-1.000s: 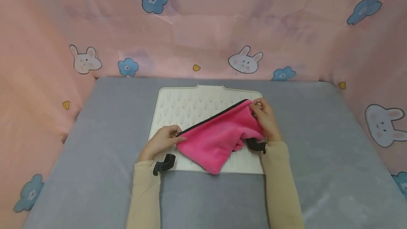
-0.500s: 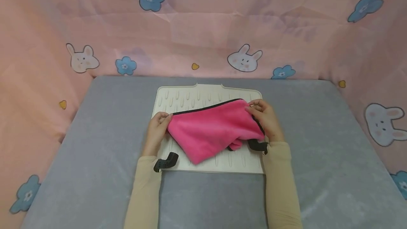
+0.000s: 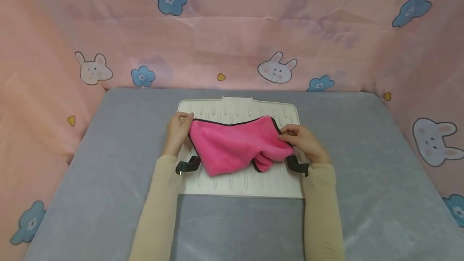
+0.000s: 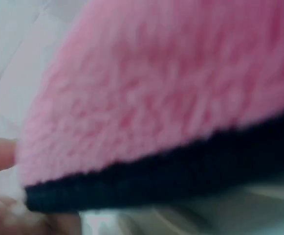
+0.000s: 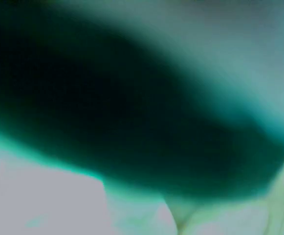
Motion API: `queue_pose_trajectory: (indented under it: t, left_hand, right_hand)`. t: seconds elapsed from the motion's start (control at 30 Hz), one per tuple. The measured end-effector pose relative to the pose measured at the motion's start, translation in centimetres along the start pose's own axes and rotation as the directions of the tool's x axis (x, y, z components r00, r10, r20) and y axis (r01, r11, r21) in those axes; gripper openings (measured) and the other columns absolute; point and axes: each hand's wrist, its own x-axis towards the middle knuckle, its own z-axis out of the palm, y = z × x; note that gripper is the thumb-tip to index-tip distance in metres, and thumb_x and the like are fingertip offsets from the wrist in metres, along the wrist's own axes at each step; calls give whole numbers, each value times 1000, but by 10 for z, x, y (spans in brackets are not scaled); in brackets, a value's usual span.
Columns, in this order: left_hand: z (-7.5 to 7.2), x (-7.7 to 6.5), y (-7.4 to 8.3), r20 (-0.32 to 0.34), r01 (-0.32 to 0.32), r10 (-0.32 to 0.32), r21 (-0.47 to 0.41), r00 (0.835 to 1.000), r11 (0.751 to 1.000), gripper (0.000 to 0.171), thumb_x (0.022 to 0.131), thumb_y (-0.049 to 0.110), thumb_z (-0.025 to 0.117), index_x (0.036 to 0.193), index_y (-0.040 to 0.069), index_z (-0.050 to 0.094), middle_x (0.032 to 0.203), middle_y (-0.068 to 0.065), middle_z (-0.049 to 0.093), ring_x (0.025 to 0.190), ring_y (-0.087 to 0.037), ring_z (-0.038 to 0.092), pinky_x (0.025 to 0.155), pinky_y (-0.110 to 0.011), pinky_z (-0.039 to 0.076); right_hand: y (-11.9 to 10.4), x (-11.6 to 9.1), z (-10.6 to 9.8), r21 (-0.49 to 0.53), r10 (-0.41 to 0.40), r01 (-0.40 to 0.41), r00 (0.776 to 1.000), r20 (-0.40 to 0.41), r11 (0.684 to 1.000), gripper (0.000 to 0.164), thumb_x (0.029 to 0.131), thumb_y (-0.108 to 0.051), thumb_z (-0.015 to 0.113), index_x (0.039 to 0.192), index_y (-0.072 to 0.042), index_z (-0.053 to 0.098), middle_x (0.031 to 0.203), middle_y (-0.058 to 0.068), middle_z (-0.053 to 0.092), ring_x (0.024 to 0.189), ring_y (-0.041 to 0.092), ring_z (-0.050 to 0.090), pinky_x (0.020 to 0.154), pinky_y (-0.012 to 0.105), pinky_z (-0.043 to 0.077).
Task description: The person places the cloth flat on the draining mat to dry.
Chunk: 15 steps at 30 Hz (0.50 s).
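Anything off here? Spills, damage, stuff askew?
No spill or damage shows. The pink cloth looks uneven over the pale ridged mat: bunched near the right grip, with a fold at its lower edge. Separately, the right wrist view is too blurred and green-tinted to read.

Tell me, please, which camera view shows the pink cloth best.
The head view, because it frames the whole pink cloth. The left wrist view gives a blurred close-up of part, with dark edging; the right wrist view is too blurred to tell.
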Motion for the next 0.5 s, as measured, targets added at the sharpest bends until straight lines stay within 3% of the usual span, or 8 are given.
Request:
queue_pose_trajectory:
  t: [0.07, 0.2, 0.4, 0.5]
  left_hand:
    - [1, -5, -4, 69, 86, -88, 20, 994, 996, 41, 98, 34, 48, 105, -5, 55, 76, -10, 56, 47, -8, 45, 45, -22, 39]
    - [-3, -20, -13, 238, 180, -186, 47, 953, 983, 45, 99, 38, 44, 101, -6, 54, 73, -6, 53, 50, -9, 51, 50, -22, 48]
    - [-17, -33, -27, 420, 206, -180, -18, 890, 978, 31, 99, 23, 48, 87, -5, 54, 61, -5, 59, 52, -10, 60, 55, -23, 53]
    - [-19, -33, -33, 423, 157, -113, -70, 899, 985, 26, 98, 16, 51, 83, -4, 53, 61, -5, 62, 54, -9, 62, 56, -23, 54]
  right_hand:
    - [0, 0, 0, 9, -1, 1, 999, -39, 1000, 25, 91, -14, 63, 100, 9, 58, 80, -4, 59, 80, 11, 51, 71, 22, 44]
    - [2, 1, 0, 67, 3, 5, 993, -121, 998, 23, 91, -13, 62, 98, 8, 56, 75, -9, 60, 75, 6, 52, 68, 20, 44]
    - [5, 2, 1, 123, 20, 2, 984, -177, 992, 19, 91, -13, 63, 95, 4, 55, 71, -10, 59, 69, 4, 53, 62, 19, 45]
    - [5, 2, 4, 126, 23, 2, 981, -191, 992, 20, 90, -14, 63, 94, 4, 55, 71, -10, 59, 68, 3, 53, 61, 18, 44]
